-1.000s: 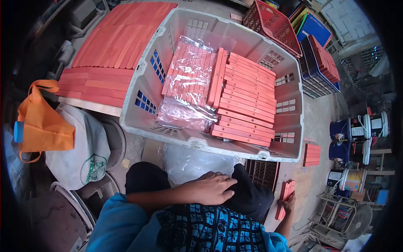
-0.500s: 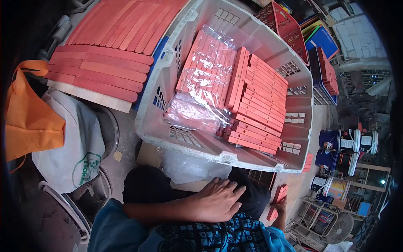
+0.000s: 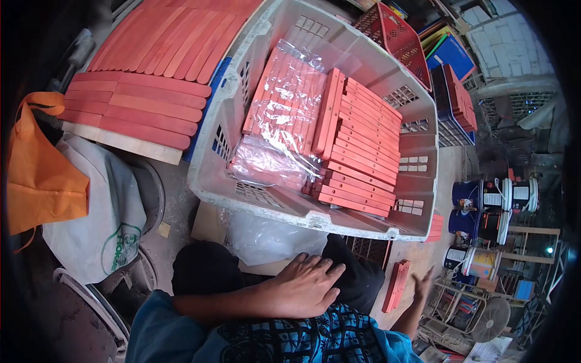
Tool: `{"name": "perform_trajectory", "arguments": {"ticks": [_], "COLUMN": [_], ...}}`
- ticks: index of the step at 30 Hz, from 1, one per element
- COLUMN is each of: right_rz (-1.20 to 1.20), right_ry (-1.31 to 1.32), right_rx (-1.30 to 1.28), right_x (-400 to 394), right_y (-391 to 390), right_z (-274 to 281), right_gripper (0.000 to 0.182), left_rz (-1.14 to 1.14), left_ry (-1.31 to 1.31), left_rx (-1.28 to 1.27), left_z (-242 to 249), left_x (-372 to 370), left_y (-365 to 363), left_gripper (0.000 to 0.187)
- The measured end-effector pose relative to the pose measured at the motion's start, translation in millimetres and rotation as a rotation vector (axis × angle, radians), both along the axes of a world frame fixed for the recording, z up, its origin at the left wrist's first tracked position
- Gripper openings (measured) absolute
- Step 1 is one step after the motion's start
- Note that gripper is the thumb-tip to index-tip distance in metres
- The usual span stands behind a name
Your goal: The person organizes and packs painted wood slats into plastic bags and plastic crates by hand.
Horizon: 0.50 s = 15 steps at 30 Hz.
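A person in a blue patterned shirt sits low on the floor, seen from above, with a large grey plastic crate [image 3: 213, 169] just ahead of their knees. The left hand [image 3: 305, 285] lies flat and relaxed, fingers spread, across a dark-trousered lap, holding nothing. The right hand [image 3: 422, 283] is down at the person's right side with its fingers open, just beside a small stack of orange-red wooden slats [image 3: 396, 285] that stands on end on the floor; hand and stack look apart, not touching. That stack sits near the crate's near right corner, in front of a dark grille panel [image 3: 370, 248]. Inside the crate, a neat pile of loose slats [image 3: 363, 151] fills the right half, and a bundle of slats wrapped in clear plastic film [image 3: 284, 115] fills the left half. A sheet of clear plastic [image 3: 266, 236] lies on the floor against the crate's near wall. Beyond the crate's left wall, longer red boards [image 3: 145, 85] are laid out in rows. An orange cloth bag [image 3: 39, 175] and a white sack [image 3: 112, 212] rest at the far left. Spools [image 3: 493, 199] stand to the right. The slats look stiff, thin and light one by one, with dry painted faces unlikely to slip; a loose stack could fan apart, so it is probably best clasped around its middle, squeezing the flat faces together
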State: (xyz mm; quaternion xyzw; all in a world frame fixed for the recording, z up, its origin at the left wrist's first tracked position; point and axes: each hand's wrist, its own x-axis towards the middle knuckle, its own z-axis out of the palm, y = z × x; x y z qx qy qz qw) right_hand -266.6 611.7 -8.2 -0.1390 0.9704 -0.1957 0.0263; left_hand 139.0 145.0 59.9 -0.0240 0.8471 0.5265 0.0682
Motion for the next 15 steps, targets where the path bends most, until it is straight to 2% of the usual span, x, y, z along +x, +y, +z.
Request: {"name": "perform_trajectory", "arguments": {"ticks": [3,5,7,9,11,13,15], "right_rz": [0.159,0.254,0.474,0.717,0.998,1.273,1.378], "right_ry": [0.254,0.272,0.237,0.123,0.174,0.252,0.109], "right_rx": [-0.196,-0.306,-0.353,-0.332,-0.038,0.101,0.158], "right_x": [3.9,23.5,67.1,82.4,123.4,136.5,147.6], "right_y": [-117.8,-216.3,-317.6,-385.7,-454.0,-500.4,-531.0], "right_z": [79.0,129.8,164.7,166.6,166.7,141.1,112.5], "right_gripper": [0.071,0.060,0.051,0.046,0.041,0.043,0.046], "left_rz": [-0.002,0.009,0.012,0.012,0.017,0.024,0.033], "left_ry": [0.005,0.029,0.045,0.057,0.071,0.084,0.094], "left_rx": [-0.002,-0.020,-0.028,-0.024,-0.018,-0.013,-0.008], "left_z": [1.9,-0.4,0.0,2.8,3.3,4.9,7.1], "left_x": [1.4,2.2,3.1,2.5,2.1,2.2,2.9], "left_y": [0.8,4.7,6.5,6.5,7.3,6.2,3.3], "left_gripper": [0.052,0.052,0.052,0.052,0.051,0.051,0.050]}}
